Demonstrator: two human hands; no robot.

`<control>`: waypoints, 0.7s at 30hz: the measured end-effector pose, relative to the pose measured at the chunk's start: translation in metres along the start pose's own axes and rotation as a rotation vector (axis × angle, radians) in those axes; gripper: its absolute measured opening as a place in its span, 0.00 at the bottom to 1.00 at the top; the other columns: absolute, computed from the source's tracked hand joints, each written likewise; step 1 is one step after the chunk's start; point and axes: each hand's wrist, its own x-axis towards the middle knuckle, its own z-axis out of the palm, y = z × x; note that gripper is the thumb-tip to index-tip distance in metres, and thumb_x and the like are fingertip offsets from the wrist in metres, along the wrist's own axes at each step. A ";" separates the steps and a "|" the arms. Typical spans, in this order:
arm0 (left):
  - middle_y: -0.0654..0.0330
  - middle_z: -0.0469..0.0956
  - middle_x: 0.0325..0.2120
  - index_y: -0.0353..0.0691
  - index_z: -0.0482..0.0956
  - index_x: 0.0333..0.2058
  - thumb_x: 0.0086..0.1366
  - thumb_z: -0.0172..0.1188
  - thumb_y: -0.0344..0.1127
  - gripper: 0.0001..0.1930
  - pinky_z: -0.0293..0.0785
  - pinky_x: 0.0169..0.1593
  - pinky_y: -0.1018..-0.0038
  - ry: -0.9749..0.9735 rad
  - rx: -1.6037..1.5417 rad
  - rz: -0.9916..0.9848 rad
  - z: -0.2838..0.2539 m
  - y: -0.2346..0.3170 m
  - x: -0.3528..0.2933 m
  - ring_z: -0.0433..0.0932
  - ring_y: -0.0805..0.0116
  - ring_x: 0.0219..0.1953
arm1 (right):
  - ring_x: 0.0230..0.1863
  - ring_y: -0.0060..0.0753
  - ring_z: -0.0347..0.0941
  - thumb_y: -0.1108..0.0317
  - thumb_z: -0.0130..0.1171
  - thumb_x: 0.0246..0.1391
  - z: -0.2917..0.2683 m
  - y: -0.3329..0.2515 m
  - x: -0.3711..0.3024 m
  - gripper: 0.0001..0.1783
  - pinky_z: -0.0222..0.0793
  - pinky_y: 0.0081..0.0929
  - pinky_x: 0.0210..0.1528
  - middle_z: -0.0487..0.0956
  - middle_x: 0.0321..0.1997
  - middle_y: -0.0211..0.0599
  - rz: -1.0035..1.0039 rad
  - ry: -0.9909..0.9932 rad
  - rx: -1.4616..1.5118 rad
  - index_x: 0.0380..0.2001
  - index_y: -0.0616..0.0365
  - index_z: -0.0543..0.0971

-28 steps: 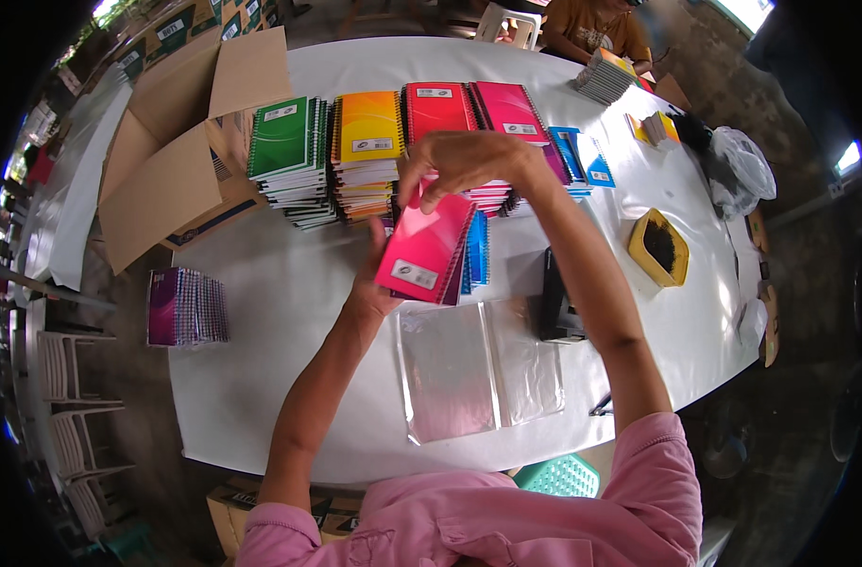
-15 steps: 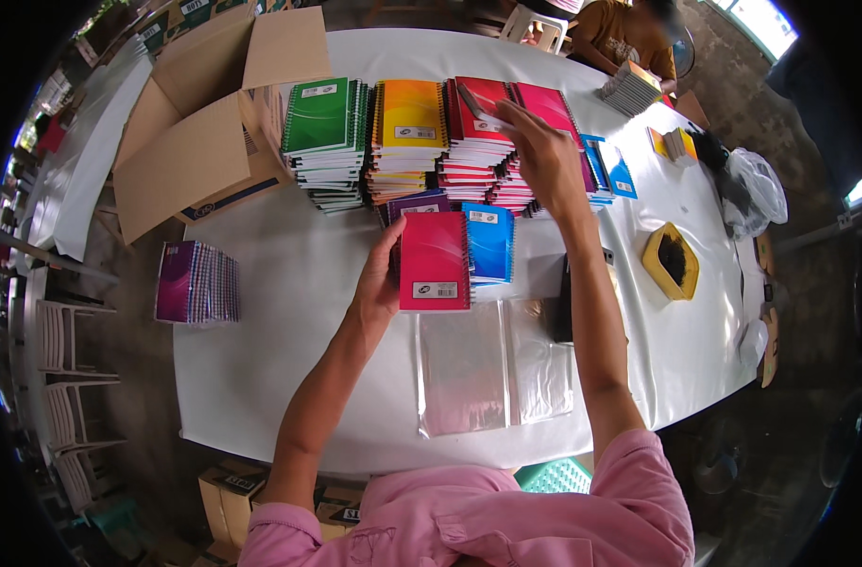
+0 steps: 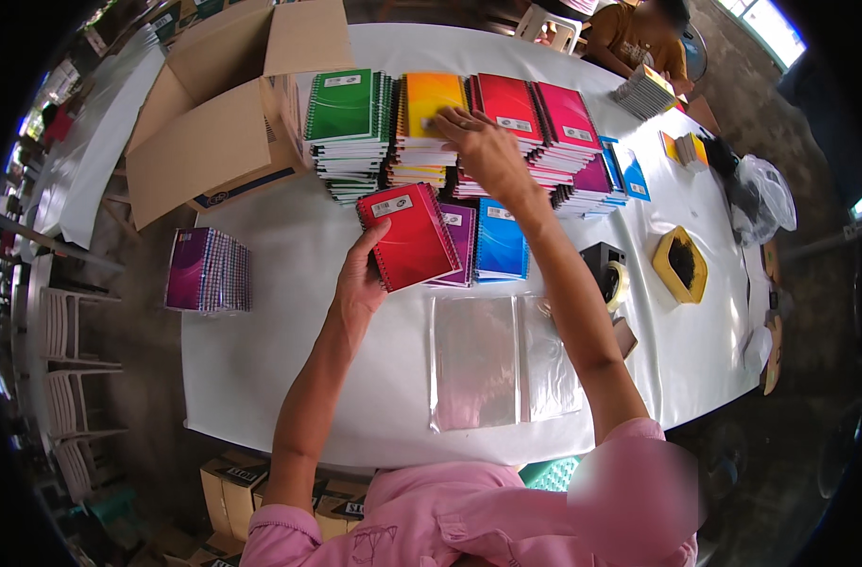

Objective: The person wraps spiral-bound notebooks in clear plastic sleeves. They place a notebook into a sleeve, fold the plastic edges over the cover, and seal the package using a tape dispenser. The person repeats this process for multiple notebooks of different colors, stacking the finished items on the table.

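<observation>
My left hand (image 3: 360, 269) is closed around a small pile of spiral notebooks with a red notebook (image 3: 414, 236) on top, thumb over its cover. My right hand (image 3: 487, 151) reaches over the yellow notebook stack (image 3: 434, 92), fingers stretched onto the top cover; its thumb is hidden. Left of that stack stands a green notebook stack (image 3: 340, 104). To the right are a red stack (image 3: 509, 102) and a pink stack (image 3: 568, 113). Purple notebooks (image 3: 459, 244) show beside the held pile, and blue notebooks (image 3: 503, 238) lie next to them.
An open cardboard box (image 3: 204, 142) stands at the far left, with wrapped purple notebooks (image 3: 209, 272) nearer. Clear plastic sleeves (image 3: 475, 364) lie in front of me. Rightward are a tape dispenser (image 3: 605, 265) and a yellow container (image 3: 679, 265). Another person (image 3: 634, 42) sits at the far right.
The red notebook from my right hand now tops the pile in my left hand, covering the pink one. My right hand has moved left, from the red stack to the yellow stack.
</observation>
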 end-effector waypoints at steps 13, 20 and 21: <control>0.57 0.70 0.55 0.40 0.65 0.58 0.54 0.67 0.53 0.38 0.67 0.61 0.60 -0.192 -0.078 -0.051 -0.017 -0.005 0.019 0.68 0.62 0.59 | 0.56 0.34 0.73 0.85 0.55 0.44 -0.012 0.008 -0.009 0.26 0.66 0.40 0.64 0.78 0.53 0.33 -0.047 0.085 0.030 0.49 0.52 0.79; 0.58 0.74 0.50 0.41 0.67 0.56 0.56 0.69 0.46 0.33 0.73 0.56 0.62 -0.184 -0.043 -0.089 -0.027 0.018 0.008 0.73 0.62 0.53 | 0.49 0.35 0.75 0.73 0.61 0.46 -0.054 -0.102 -0.064 0.11 0.64 0.44 0.62 0.81 0.41 0.35 -0.220 -0.212 0.406 0.35 0.60 0.79; 0.58 0.75 0.49 0.41 0.68 0.56 0.56 0.70 0.43 0.31 0.74 0.55 0.62 -0.186 0.024 -0.091 -0.031 0.020 0.006 0.75 0.62 0.51 | 0.50 0.36 0.75 0.71 0.61 0.47 -0.047 -0.103 -0.055 0.11 0.63 0.45 0.62 0.80 0.43 0.36 -0.238 -0.149 0.400 0.37 0.61 0.79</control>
